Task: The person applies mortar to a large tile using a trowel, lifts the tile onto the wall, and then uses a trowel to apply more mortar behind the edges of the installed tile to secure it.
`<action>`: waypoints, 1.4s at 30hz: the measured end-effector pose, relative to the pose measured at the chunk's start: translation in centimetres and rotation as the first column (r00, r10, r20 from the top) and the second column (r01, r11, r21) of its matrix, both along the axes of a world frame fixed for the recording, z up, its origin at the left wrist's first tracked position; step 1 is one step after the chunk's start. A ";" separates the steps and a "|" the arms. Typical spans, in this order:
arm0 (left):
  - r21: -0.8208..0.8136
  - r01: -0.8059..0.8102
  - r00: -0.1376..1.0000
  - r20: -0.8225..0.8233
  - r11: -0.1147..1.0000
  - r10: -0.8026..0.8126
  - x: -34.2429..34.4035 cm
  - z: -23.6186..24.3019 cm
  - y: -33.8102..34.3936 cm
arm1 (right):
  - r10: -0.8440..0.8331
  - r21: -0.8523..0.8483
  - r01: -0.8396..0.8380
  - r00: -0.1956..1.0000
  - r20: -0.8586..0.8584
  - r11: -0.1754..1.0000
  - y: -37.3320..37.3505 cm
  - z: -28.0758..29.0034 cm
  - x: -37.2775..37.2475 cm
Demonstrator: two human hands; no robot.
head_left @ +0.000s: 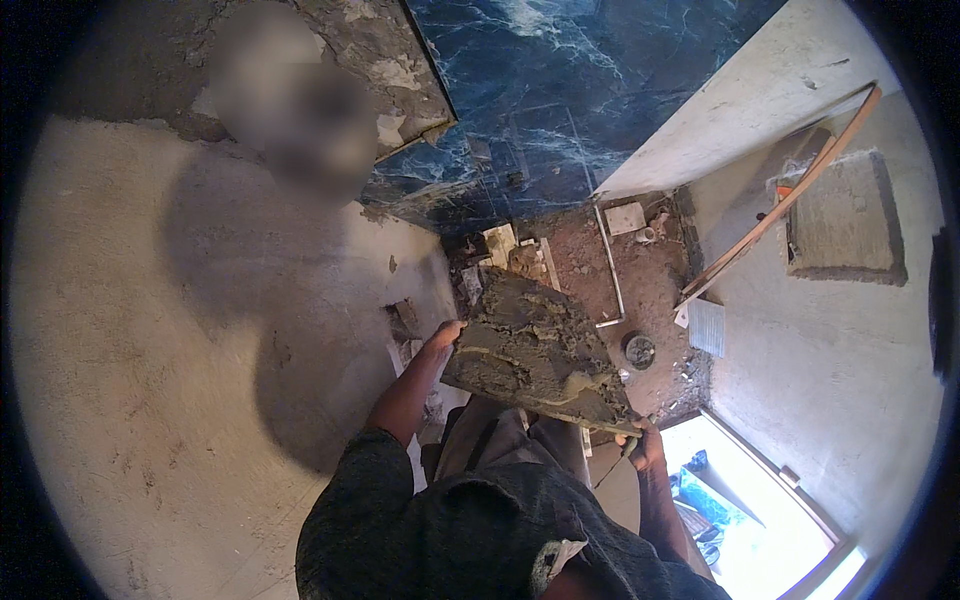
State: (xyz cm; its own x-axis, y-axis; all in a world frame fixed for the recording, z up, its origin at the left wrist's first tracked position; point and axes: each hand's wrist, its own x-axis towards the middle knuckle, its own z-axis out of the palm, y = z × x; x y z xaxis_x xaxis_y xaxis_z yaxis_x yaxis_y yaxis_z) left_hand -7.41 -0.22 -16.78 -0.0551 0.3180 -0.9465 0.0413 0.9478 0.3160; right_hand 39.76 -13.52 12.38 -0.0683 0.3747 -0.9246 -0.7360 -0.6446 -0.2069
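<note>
A large rectangular tile [540, 350], its upper face spread with rough grey-brown mortar, is held in front of my body and slants down to the right. My left hand [447, 335] grips its left edge. At its lower right corner, my right hand [645, 440] is closed around the edge. A thin tool [629, 447] with a greenish handle also sits against the right hand's fingers; its far end is too small to make out. The tile's face beneath the mortar is hidden.
Ahead, blue marble-look tiles [560, 110] cover a wall, beside rough bare mortar [375, 50]. On the dirt floor [590, 240] are a dark round bucket [638, 349], a white frame-like strip [612, 265] and rubble. A bent wooden strip [780, 205] leans at the right wall. A bright doorway [760, 500] opens lower right.
</note>
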 end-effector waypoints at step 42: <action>0.192 0.020 0.998 0.049 0.981 -0.030 -1.1 -5.9 -4.2 | 0.183 -0.039 -0.180 0.976 0.114 0.983 1.1 1.0 -0.3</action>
